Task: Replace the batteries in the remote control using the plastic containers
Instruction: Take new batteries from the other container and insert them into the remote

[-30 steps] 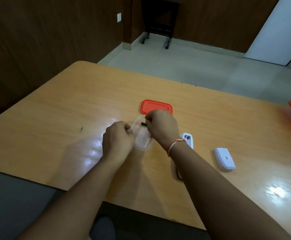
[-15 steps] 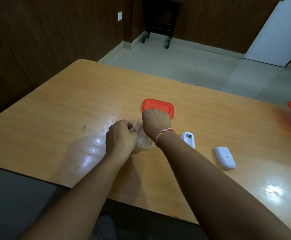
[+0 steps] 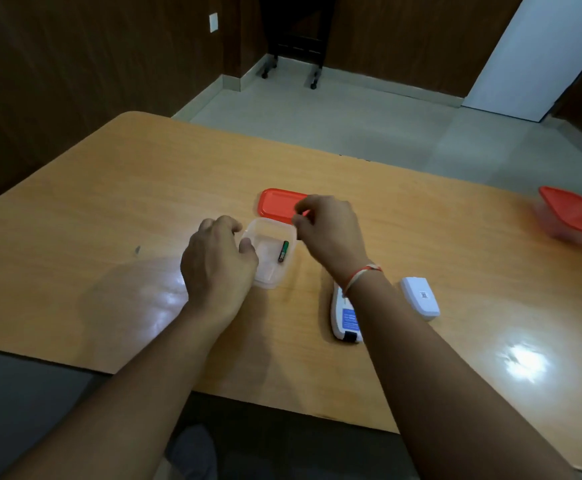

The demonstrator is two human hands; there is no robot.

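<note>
Since half a second ago the right hand (image 3: 331, 233) has lifted out of the tub (image 3: 269, 252) and drawn back to its right rim, so the battery (image 3: 283, 251) that was hidden under it now lies in plain sight. The battery rests on the tub floor along the right wall, just left of and below the right hand's curled fingertips (image 3: 299, 220), apart from them. Those fingers are bent in with thumb and forefinger close together; whether they pinch anything cannot be told. The left hand (image 3: 218, 265) has loosened too: its fingers are half spread, cupped over the tub's left rim, thumb tip at the edge.

Just beyond the right hand lies the red lid (image 3: 279, 205), flat on the table (image 3: 109, 209), partly covered by the knuckles. Under the right wrist the remote (image 3: 344, 315) lies back up, and the cover (image 3: 420, 298) sits just to the wrist's right. Well off to the right stands a second tub (image 3: 575, 220), its red lid on.
</note>
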